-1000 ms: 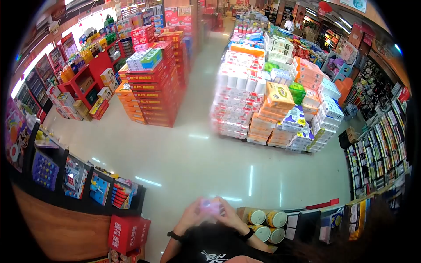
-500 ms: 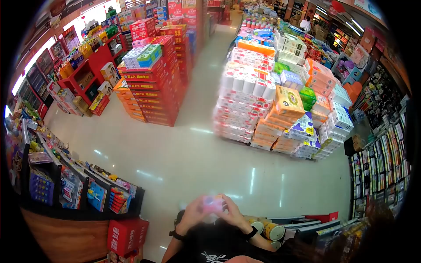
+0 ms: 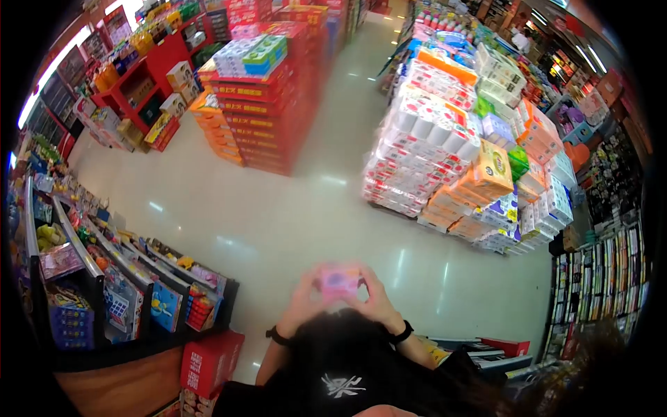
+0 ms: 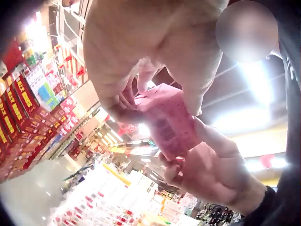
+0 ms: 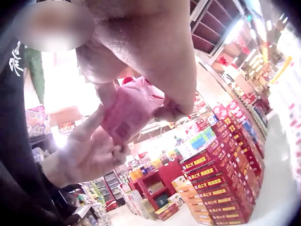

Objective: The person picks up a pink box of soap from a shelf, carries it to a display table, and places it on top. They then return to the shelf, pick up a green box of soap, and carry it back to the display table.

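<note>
1. The pale pink, box-shaped packet (image 3: pixel 340 281) is at the lower centre of the head frame, in the air between the two hands over the pale, shiny tiled floor (image 3: pixel 278 222); its surface is blurred there.
2. The left hand (image 3: pixel 303 302) grips one end of the packet, fingers and thumb bent about it, as the left wrist view shows.
3. The right hand (image 3: pixel 377 299) pinches the other end between thumb and fingers.
4. What has changed: the packet and both hands sit higher in the head frame than a second ago. The tall stack of red cartons (image 3: pixel 260 125), upper left, is higher too, so part of the shift is the head camera's.
5. For the handling, this seems to mean little: both ends are grasped as before, and neither hand lets go.
6. A black tiered shelf of toys (image 3: pixel 97 299) fills the lower left.
</note>
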`<action>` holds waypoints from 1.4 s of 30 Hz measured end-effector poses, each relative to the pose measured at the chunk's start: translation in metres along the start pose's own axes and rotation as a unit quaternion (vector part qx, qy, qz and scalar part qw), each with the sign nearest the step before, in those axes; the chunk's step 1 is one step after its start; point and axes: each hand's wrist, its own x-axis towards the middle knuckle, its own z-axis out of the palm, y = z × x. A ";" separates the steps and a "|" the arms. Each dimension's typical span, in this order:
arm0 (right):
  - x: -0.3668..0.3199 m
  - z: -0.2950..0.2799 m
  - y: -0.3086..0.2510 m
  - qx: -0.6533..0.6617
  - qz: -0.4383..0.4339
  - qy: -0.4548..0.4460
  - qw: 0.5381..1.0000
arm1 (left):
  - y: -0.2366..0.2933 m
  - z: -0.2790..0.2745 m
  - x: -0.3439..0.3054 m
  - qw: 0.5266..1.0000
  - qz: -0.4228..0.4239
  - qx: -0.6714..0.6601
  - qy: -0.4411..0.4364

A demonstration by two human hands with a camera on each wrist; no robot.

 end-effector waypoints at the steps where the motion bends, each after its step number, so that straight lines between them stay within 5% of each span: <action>1: 0.016 0.009 -0.002 -0.023 -0.017 0.017 0.999 | -0.004 -0.013 0.009 1.000 0.024 -0.009 0.018; 10: 0.104 0.074 0.011 -0.092 -0.164 0.004 0.982 | -0.036 -0.118 0.035 0.991 0.106 0.033 0.073; 13: 0.113 0.091 0.007 0.155 0.045 -0.063 0.985 | -0.018 -0.149 0.045 0.994 0.084 0.019 0.073; 19: 0.147 0.115 0.021 0.332 0.195 -0.075 0.920 | -0.022 -0.181 0.070 0.996 -0.006 0.048 0.072; 28: 0.231 0.142 0.078 0.335 0.190 -0.110 0.916 | -0.065 -0.218 0.132 0.988 -0.125 -0.028 0.092; 31: 0.271 0.155 0.088 0.362 0.265 -0.076 0.891 | -0.079 -0.236 0.159 0.974 -0.182 -0.081 0.105; 36: 0.349 0.163 0.100 0.288 0.206 -0.135 0.925 | -0.067 -0.283 0.229 0.953 -0.280 -0.099 0.063; 42: 0.419 0.160 0.117 0.288 0.209 -0.157 0.921 | -0.127 -0.313 0.269 0.971 -0.233 -0.053 0.018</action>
